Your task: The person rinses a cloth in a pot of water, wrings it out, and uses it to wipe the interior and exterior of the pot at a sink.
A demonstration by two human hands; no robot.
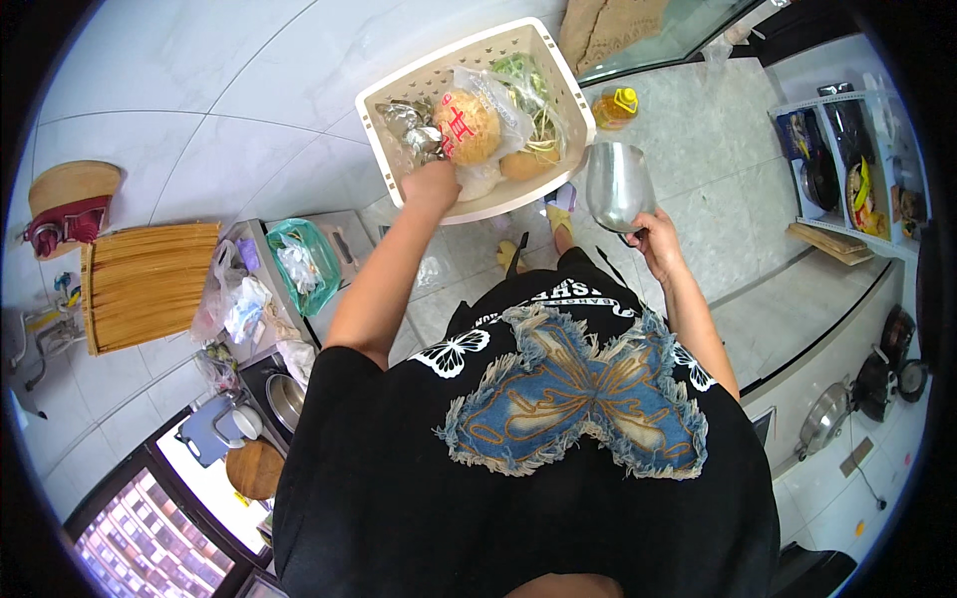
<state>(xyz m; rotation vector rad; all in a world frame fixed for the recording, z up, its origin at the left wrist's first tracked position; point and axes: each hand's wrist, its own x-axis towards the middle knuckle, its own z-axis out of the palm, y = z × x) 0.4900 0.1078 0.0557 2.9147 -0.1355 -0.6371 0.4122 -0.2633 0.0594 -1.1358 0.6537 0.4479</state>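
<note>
A cream plastic basket [557, 187] with perforated walls stands before me. In it lie shiny crumpled packets [419, 123], a round tan item in a clear bag with red writing [472, 131], leafy greens with pale roots [542, 119] and a brown potato-like item [527, 164]. My left hand [434, 187] is bent down over the basket's near left corner, beside the packets and a clear bag; its fingertips are hidden, so a hold cannot be told. To the basket's right, my right hand [658, 243] grips a brushed-metal jug [620, 187] by its lower end; the handle is mostly hidden.
A bottle of yellow oil [616, 108] stands on the tiled floor, right of the basket. At left, a counter holds a green plastic bag [303, 265] and a steel pot [285, 400]. A white shelf rack [830, 179] with pans is at right, a glass panel [665, 45] beyond.
</note>
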